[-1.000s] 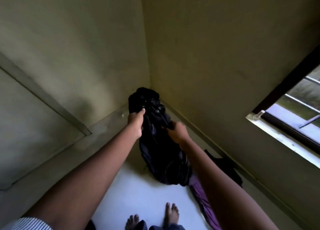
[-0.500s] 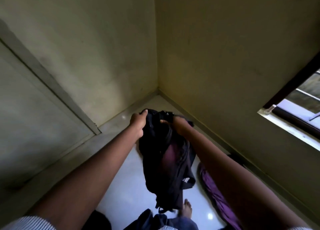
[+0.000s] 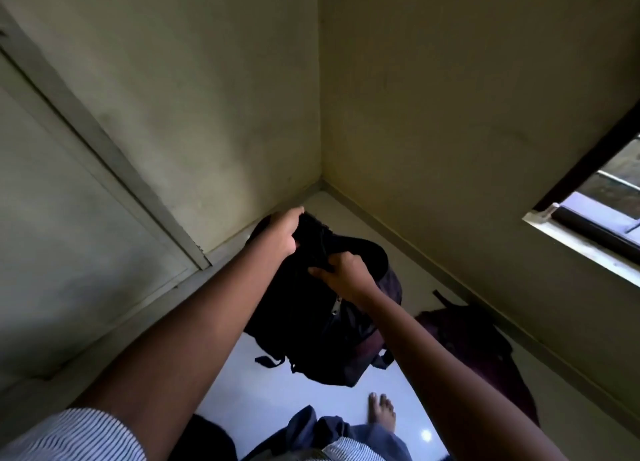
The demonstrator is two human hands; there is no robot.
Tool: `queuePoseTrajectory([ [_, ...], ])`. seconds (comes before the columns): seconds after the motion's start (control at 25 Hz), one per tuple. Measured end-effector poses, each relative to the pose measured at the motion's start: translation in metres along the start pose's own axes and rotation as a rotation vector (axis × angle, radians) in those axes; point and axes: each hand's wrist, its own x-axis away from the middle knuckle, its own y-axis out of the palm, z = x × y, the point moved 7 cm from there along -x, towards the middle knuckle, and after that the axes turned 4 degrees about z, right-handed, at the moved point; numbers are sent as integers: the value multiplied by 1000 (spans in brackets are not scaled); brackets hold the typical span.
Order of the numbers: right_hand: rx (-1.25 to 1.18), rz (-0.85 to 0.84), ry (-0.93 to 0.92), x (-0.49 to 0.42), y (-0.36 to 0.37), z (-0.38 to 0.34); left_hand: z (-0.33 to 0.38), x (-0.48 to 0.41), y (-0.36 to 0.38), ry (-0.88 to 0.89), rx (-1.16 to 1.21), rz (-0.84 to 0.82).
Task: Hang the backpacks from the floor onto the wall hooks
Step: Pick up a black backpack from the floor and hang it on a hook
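A black backpack (image 3: 304, 325) hangs in the air above the white floor, held up by its top. My left hand (image 3: 282, 232) grips the upper left edge of it. My right hand (image 3: 343, 275) is closed on the fabric near the top handle, just above a zipper pull. Its straps dangle below. A second, dark purple backpack (image 3: 485, 349) lies on the floor by the right wall, partly hidden behind my right forearm. No wall hook shows in this view.
Two greenish walls meet in a corner (image 3: 320, 148) straight ahead. A door with its frame (image 3: 104, 141) fills the left side. A window with a white sill (image 3: 581, 249) is in the right wall. My bare foot (image 3: 381, 414) stands on the glossy floor.
The black backpack has been lifted off the floor and now hangs free. Both hands shifted their grip toward its top, and the view tilted down toward the corner.
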Motion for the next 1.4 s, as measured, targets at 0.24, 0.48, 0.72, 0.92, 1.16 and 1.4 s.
queuePoseTrajectory([
  [0.24, -491, 4, 139, -31, 17, -10, -30, 31, -56, 501, -415, 128],
  [0.48, -950, -45, 209, -46, 2, -30, -47, 39, -74, 872, -866, 233],
  [0.72, -423, -46, 120, -25, -31, -24, -19, 42, -68, 889, -807, 65],
  [0.92, -72, 396, 44, 50, -64, -26, -20, 57, -52, 842, -746, -16],
  [1.16, -274, 354, 97, 38, -21, -25, -18, 66, -55, 832, -749, -90],
  [1.4, -548, 423, 102, 40, -20, -32, -14, 67, -65, 811, -745, -112],
])
